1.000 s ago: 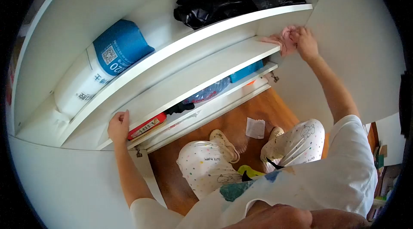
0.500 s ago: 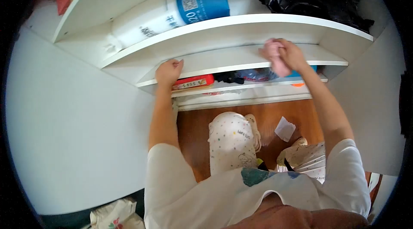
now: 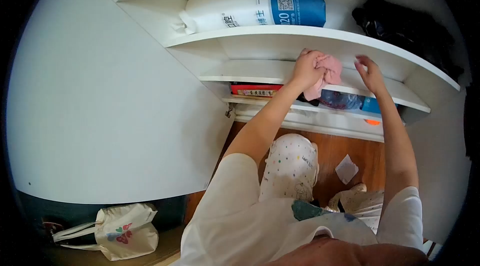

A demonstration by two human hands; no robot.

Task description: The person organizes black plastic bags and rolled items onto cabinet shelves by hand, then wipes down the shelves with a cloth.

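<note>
My left hand (image 3: pixel 307 68) is closed on a pink cloth (image 3: pixel 328 68), over the front edge of the middle shelf (image 3: pixel 260 69). To its right my right hand (image 3: pixel 369 73) is raised above the same shelf, fingers apart and nothing in them. Below the shelf lie a red box (image 3: pixel 255 90), a clear plastic item (image 3: pixel 340 99) and a blue item (image 3: pixel 371 105). Part of the cloth hangs over the shelf's edge.
On the upper shelf lie a white and blue package (image 3: pixel 250 8) and a black bag (image 3: pixel 407 31). An open cabinet door (image 3: pixel 115 101) fills the left. A cream tote bag (image 3: pixel 126 231) is at the lower left. White paper (image 3: pixel 346 169) lies on the floor.
The pink cloth has passed from my right hand to my left. My left hand has moved right along the shelf, and my right hand has let go. The view has swung left.
</note>
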